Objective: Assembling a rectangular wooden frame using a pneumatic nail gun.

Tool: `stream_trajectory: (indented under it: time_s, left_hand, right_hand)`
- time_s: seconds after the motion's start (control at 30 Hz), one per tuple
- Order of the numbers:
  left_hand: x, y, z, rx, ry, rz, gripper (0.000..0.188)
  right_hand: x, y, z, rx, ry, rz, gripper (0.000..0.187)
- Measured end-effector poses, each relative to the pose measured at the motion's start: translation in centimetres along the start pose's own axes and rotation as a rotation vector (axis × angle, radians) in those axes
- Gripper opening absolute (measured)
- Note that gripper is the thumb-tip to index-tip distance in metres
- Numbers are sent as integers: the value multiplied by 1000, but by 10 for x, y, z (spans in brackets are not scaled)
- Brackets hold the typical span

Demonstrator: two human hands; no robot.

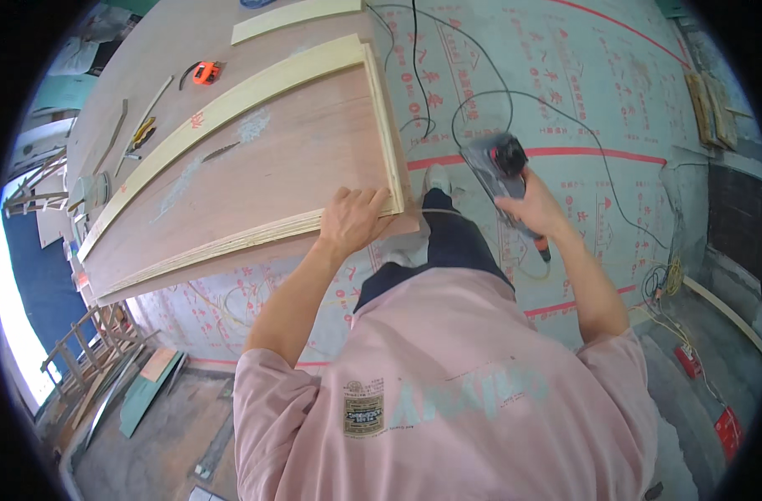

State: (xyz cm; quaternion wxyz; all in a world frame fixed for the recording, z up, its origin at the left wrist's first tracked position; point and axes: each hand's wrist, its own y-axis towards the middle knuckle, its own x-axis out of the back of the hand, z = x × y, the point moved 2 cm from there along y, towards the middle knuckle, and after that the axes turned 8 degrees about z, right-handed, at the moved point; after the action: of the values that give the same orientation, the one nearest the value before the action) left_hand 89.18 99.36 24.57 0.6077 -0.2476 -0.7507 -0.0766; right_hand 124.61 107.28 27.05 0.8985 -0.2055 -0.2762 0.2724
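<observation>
A frame of pale plywood strips [231,242] lies on a large reddish-brown wooden board [297,142]. My left hand [353,219] is at its near right corner, with the fingers curled over the strip's edge. Off to the right of the board, my right hand [538,204] is closed around a hand-held power tool [491,163]. The tool has a long flat grey-black body, a round black knob at its far end and an orange-and-black end near my wrist. Its exact kind is unclear. It is held in the air above the covered floor.
An orange tape measure [206,73], yellow-handled pliers [144,132] and thin strips lie on the board's left side. Another pale plywood strip [297,18] lies at the far end. Black cables [556,108] loop over the printed floor sheet [581,175]. Red boxes [688,361] stand at the right.
</observation>
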Motion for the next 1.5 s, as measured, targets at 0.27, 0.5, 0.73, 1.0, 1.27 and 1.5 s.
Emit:
stream_trajectory:
  time_s: [0.27, 0.5, 0.73, 1.0, 1.27, 1.5]
  left_hand:
    - [0, 6, -7, 89, 2, -85, 37]
    - [8, 6, -7, 129, -55, -10, 41]
    - [20, 9, -8, 141, -149, 95, 48]
    - [63, 53, 115, 267, -277, -42, 67]
    - [103, 174, 251, 309, -42, 191, 81]
    - [101, 169, 234, 250, 46, 231, 75]
  right_hand:
    - [40, 83, 34, 20, 210, 423, 46]
    - [32, 128, 49, -122, 252, 289, 26]
    - [67, 190, 102, 99, 599, 439, 17]
    - [-18, 236, 145, 56, 219, 145, 35]
    - [-64, 247, 145, -68, 63, -112, 44]
    - [-66, 235, 159, -181, 255, -52, 30]
